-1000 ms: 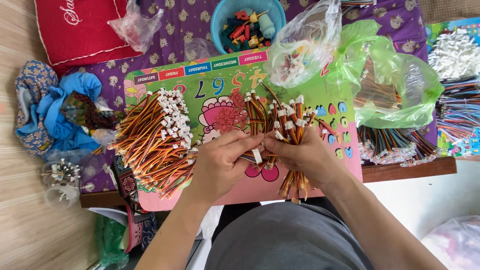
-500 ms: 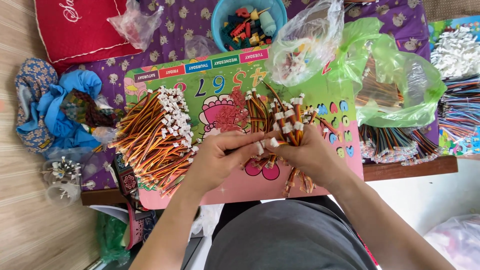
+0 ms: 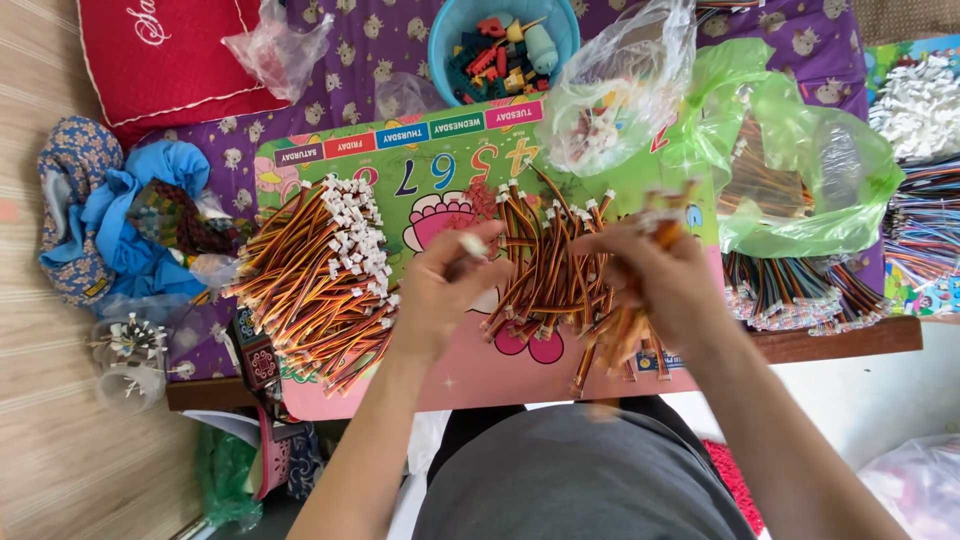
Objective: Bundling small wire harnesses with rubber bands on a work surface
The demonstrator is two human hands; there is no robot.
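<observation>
Pale wooden floor (image 3: 40, 420), low wooden table (image 3: 850, 340), purple patterned cloth (image 3: 370, 50)

Orange, red and brown short wire leads (image 3: 320, 270) tipped with white plastic plugs, pink and green children's play board (image 3: 470, 370) printed with coloured numerals, purple cloth (image 3: 370, 50) patterned with small animals, blue round plastic bowl (image 3: 445, 30), red cushion (image 3: 160, 55) edged in white piping, translucent green plastic bag (image 3: 800, 170)

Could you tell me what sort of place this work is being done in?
It looks like a home work spot rather than a factory: a low table covered with a purple patterned cloth, a child's colourful board used as the work surface, a red cushion beside it, and heaps of short wire leads.
</observation>
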